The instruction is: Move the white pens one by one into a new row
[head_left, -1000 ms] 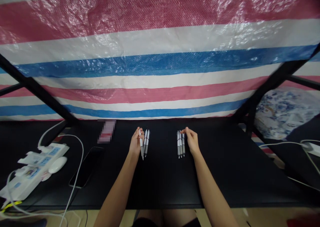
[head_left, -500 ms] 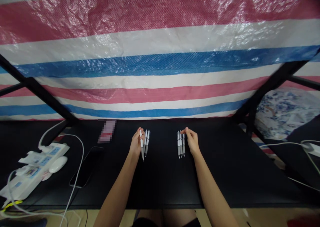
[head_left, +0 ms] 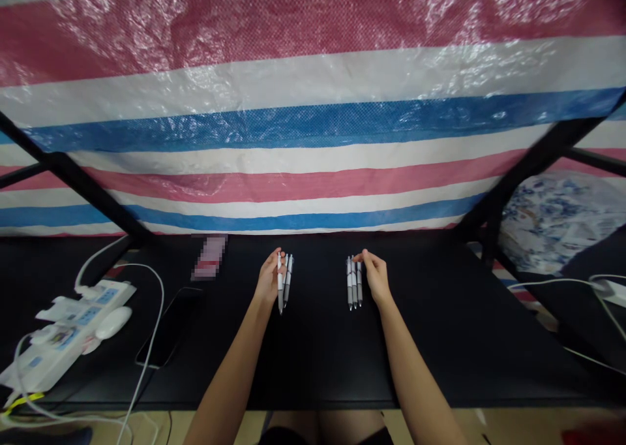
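Observation:
In the head view, my left hand (head_left: pixel 270 275) has its fingers closed around a white pen with a grey grip (head_left: pixel 280 285), tip toward me. Right beside it, on the black table (head_left: pixel 317 353), lie one or two similar pens (head_left: pixel 288 278), partly overlapped by the held one. Across a gap, three more white and grey pens (head_left: pixel 349 285) lie side by side, tips toward me. My right hand (head_left: pixel 376 275) has bent fingers at the upper end of the rightmost pen (head_left: pixel 360 288), covering its top.
A black phone (head_left: pixel 169 327) lies to the left, crossed by a white cable. Farther left are a power strip (head_left: pixel 73 334) with plugs and a pixelated pink item (head_left: pixel 210 258). A striped tarp (head_left: pixel 313 125) hangs behind; a plastic bag (head_left: pixel 557 216) is at right.
My left hand has brought its pen slightly to the right, closer against the pens beside it. My right hand and the right group of pens have stayed put.

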Motion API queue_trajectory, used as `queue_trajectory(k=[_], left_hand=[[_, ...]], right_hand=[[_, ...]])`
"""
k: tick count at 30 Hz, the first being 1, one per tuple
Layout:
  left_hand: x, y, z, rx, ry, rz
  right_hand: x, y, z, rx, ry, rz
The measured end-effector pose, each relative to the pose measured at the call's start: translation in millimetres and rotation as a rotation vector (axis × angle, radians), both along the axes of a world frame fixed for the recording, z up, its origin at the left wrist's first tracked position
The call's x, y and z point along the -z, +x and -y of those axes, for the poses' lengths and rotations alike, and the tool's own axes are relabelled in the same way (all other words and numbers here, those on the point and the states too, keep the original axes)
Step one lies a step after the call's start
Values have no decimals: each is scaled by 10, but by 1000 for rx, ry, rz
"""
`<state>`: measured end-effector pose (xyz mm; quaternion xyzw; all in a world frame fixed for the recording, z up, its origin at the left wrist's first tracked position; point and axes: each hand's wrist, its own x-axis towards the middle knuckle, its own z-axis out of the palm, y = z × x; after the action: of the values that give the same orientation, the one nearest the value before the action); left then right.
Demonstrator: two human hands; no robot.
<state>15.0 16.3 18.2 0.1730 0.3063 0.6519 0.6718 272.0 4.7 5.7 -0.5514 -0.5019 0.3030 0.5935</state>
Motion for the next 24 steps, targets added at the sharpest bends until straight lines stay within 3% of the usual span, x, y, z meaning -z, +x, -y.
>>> queue_trajectory(k=[12, 24], left_hand=[[-40, 12, -4, -12, -47, -34], [31, -34, -16, -1, -24, 20]], right_hand=[[-17, -15, 7, 9, -4, -6], [-19, -11, 7, 0, -11, -25]])
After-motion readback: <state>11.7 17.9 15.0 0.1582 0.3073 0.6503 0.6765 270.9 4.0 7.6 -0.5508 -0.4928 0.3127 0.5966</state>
